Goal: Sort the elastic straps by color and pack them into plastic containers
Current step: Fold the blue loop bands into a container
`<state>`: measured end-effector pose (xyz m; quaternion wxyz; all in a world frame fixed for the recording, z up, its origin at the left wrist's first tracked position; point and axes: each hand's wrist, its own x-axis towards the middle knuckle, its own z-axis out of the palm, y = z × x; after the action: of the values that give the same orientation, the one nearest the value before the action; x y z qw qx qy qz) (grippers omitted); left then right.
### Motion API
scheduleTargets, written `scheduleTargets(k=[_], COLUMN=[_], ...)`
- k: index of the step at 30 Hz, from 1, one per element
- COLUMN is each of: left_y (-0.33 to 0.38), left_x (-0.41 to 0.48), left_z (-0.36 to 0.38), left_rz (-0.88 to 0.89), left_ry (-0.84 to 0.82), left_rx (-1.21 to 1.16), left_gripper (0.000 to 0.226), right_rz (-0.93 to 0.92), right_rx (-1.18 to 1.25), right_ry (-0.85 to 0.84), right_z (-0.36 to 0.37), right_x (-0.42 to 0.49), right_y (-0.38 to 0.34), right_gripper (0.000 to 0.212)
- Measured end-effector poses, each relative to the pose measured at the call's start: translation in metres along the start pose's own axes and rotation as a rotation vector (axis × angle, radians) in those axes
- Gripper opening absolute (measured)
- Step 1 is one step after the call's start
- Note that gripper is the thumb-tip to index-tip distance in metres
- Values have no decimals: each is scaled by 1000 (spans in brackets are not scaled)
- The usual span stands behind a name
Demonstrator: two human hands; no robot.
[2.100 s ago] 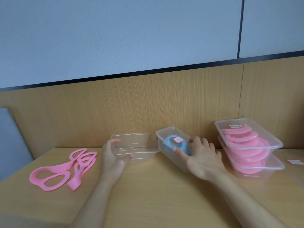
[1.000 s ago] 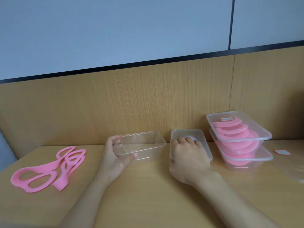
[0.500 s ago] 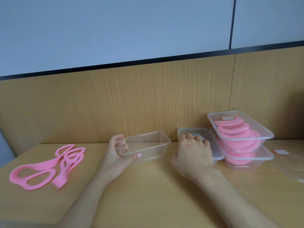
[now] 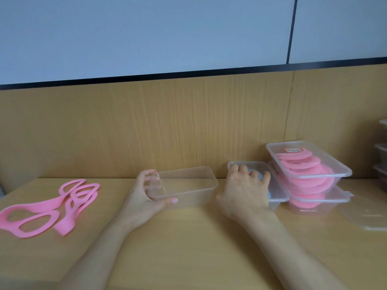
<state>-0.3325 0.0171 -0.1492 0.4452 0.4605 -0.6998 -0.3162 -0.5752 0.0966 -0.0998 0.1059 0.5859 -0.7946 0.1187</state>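
Straps point(image 4: 48, 210), three pink ones as far as I can count, lie loose and overlapping on the tabletop point(image 4: 188, 248) at 9 o'clock. In the middle sits one empty container point(image 4: 188, 185); the left hand point(image 4: 144, 199) grips its 9 o'clock end, thumb on the near wall, fingers over the rim. Just beside it at 3 o'clock is one lidded container point(image 4: 277, 194) with a blue strap point(image 4: 260, 176) dimly visible inside. The right hand point(image 4: 245, 195) lies on top, fingers curled over it. Further toward 3 o'clock stands a stack point(image 4: 339, 174) of two closed containers full of pink straps. One loose lid point(image 4: 368, 218) lies at 4 o'clock.
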Motion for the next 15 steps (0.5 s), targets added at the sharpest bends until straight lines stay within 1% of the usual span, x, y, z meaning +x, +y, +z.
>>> scheduleTargets(k=[3, 5, 8, 9, 12, 15], left_y=[-3, -4, -5, -4, -4, -3], left_x=[2, 2, 2, 2, 2, -1], left_z=[0, -1, -3, -2, -1, -3], left_rz=[-21, -39, -54, -56, -58, -54], left_ry=[-43, -74, -110, -119, -145, -176], left_rx=[-12, -13, -9, -11, -33, -7], left_gripper=[125, 128, 127, 126, 129, 122], right_rz=[-54, -168, -378, -447, -626, -759], right_rx=[-7, -6, 112, 145, 174, 178], right_ry=[30, 104, 255, 281, 253, 222], right_z=[-3, -4, -3, -3, 2, 7], right_x=[-4, -9, -17, -20, -28, -34], right_y=[-1, -6, -21, -26, -38, -44], right_gripper=[50, 49, 52, 53, 55, 57])
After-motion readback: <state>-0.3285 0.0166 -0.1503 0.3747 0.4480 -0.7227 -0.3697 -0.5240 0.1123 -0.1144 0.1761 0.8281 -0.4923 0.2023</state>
